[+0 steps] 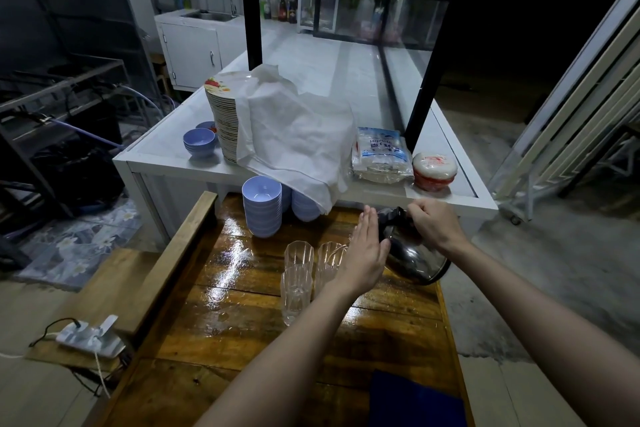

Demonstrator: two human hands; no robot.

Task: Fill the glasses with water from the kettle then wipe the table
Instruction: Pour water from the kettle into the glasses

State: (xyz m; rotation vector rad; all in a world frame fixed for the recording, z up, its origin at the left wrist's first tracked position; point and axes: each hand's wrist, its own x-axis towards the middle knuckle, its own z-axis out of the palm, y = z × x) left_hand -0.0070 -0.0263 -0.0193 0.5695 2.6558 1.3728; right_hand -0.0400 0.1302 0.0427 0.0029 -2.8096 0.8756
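A steel kettle (417, 258) is tilted at the far right of the glossy wooden table (242, 333). My right hand (434, 222) grips its black handle from above. My left hand (365, 253) lies flat with fingers straight against the kettle's left side, near the lid. Several clear ribbed glasses (298, 255) stand in a cluster just left of the kettle, partly hidden behind my left hand and wrist. A dark blue cloth (414, 399) lies at the near right corner of the table.
Stacks of lilac bowls (262, 206) stand at the table's far edge. Behind is a white counter (166, 158) with a plate stack under white paper (294, 135), packaged bags (381, 158) and a red-and-white tub (434, 172). A power strip (88, 336) sits at the left.
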